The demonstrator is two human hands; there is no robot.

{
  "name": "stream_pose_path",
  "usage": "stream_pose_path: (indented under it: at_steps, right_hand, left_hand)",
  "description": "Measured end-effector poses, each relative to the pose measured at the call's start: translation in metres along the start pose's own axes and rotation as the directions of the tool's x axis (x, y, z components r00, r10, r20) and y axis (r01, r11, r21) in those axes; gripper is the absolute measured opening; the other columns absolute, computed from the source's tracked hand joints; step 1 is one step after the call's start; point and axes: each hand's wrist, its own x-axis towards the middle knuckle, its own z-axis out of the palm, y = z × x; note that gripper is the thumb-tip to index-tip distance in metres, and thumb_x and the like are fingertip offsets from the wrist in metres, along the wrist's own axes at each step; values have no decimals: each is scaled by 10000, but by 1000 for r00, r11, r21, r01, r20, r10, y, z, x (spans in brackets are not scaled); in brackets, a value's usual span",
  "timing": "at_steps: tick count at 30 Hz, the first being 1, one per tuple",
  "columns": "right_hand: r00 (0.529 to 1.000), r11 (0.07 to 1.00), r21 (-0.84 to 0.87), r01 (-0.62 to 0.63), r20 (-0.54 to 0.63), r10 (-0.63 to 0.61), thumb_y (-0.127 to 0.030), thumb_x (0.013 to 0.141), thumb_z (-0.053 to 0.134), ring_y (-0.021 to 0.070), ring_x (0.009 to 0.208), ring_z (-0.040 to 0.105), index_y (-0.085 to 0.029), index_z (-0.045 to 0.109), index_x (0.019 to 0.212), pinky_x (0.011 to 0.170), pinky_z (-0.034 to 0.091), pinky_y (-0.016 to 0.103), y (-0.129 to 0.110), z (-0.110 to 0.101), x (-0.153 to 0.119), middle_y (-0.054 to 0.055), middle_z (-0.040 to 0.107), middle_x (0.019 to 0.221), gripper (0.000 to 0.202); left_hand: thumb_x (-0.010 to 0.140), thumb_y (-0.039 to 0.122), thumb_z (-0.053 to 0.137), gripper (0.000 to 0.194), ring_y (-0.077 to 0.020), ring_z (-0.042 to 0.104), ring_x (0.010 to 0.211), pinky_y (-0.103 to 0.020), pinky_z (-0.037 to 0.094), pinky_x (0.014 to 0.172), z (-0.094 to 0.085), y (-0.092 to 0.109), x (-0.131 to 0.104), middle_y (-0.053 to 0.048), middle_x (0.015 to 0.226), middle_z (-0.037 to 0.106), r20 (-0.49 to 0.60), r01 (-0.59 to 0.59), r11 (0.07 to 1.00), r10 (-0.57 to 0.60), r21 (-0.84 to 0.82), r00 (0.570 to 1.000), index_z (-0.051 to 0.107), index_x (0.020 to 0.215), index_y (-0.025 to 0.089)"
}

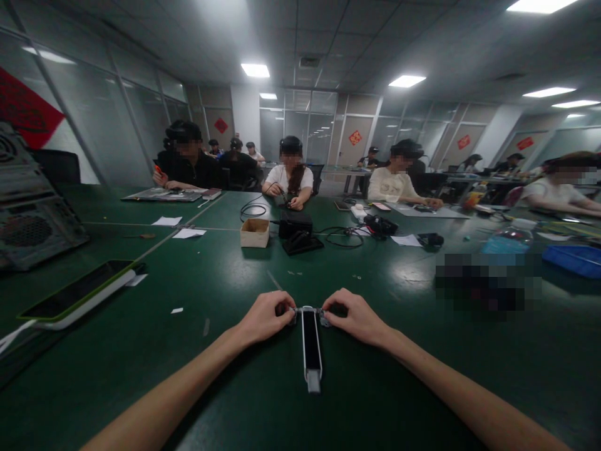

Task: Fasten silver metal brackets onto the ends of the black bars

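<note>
On the green table in front of me lies a slim white-edged device with a long black face [312, 344] and a pale grey block [313, 382] at its near end. My left hand [270, 316] is closed in a pinch on a small grey part [294, 317] beside the device's far left corner. Mirroring it, my right hand [354, 317] pinches another small grey part [324, 319] at the far right corner. Whether these parts are joined to the device I cannot tell; fingertips partly cover both.
A small open cardboard box [255, 233] and a black box-like item [295, 225] stand ahead, with cables beside them. A power strip [79, 300] lies at left near a computer case [35, 207]. A blue tray [575, 260] is at right. Several people sit beyond.
</note>
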Motion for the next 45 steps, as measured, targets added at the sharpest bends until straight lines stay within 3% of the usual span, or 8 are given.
stream_pose_path:
  at_steps: [14,30,45]
  right_hand:
    - [998,998,-16,61,-15,-61,-263,868,562,189,913,528,-219,653,896,798,437,346,-6,0,1,31,640,932,105]
    - [1000,999,30,25,3,-25,-272,869,558,183,891,527,-200,624,906,781,448,340,-5,0,0,34,613,937,104]
    - [993,991,-59,118,-20,-120,-255,868,556,198,900,513,-195,606,879,796,432,358,-2,2,1,46,605,918,79]
  left_hand:
    - [801,190,549,115,-140,547,651,-237,418,595,0,0,0,-9,749,622,11,-7,1000,7,-3,1000,650,842,156]
    - [808,184,552,111,-141,546,660,-237,415,597,0,-1,0,-6,750,616,10,-31,1000,31,-6,999,650,851,156]
    - [796,181,548,111,-133,541,634,-227,409,581,3,-6,1,4,723,615,-15,-51,999,51,-6,999,651,827,156]
